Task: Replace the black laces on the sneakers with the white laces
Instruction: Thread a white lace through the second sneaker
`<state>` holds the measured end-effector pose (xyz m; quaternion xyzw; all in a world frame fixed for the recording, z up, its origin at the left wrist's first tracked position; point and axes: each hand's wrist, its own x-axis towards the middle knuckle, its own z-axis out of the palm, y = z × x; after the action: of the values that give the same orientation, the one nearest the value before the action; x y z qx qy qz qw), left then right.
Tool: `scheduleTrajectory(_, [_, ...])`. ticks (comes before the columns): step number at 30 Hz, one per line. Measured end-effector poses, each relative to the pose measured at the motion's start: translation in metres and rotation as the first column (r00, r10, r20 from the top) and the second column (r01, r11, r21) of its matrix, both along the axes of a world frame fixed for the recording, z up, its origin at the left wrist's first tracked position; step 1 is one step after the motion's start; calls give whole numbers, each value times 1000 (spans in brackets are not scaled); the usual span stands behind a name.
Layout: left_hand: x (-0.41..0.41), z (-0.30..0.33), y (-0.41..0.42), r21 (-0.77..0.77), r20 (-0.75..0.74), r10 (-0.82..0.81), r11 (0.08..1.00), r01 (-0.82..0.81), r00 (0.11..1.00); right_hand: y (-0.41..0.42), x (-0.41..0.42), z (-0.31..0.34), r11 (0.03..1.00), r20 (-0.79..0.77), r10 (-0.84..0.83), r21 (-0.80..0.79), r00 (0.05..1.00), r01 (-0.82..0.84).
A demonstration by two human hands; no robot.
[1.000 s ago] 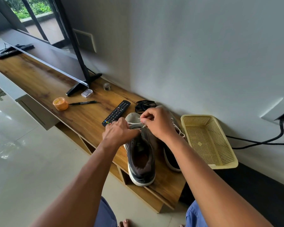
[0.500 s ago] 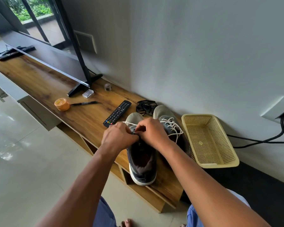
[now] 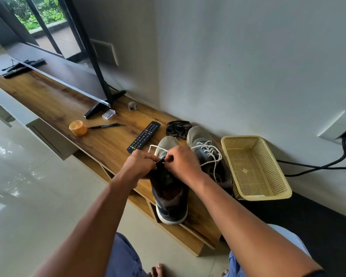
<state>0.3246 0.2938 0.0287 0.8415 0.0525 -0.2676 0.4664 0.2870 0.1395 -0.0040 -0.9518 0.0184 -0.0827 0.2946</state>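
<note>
Grey sneakers [image 3: 169,188], white lace [image 3: 209,151], black laces [image 3: 177,127], perforated yellow basket [image 3: 254,166].

Wood-grain shelf [image 3: 68,100], perforated plastic basket [image 3: 268,188], glossy tiled floor [image 3: 28,196].

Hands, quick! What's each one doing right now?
Left hand: fingers closed, pinching the white lace at the near sneaker.
Right hand: fingers closed at the same spot on that sneaker; exactly what they pinch is hidden.
</note>
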Motion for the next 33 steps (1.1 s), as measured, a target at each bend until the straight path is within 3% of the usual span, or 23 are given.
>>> scheduleTrajectory(11, [10,-11,8,-119,-100,34,992,-46,994,2,1,-2,998,4,-63,30,998,63])
scheduleTrajectory(16, [9,-12,9,-120,-83,15,992,-25,996,5,2,-5,993,18,-118,-4,993,118])
scheduleTrajectory(28, [2,-2,6,-94,-16,-41,995,39,999,-5,1,-7,999,80,24,28,996,-26])
scheduleTrajectory(33, [1,-1,7,-93,13,-99,991,100,995,-1,1,-8,999,73,-43,11,996,43])
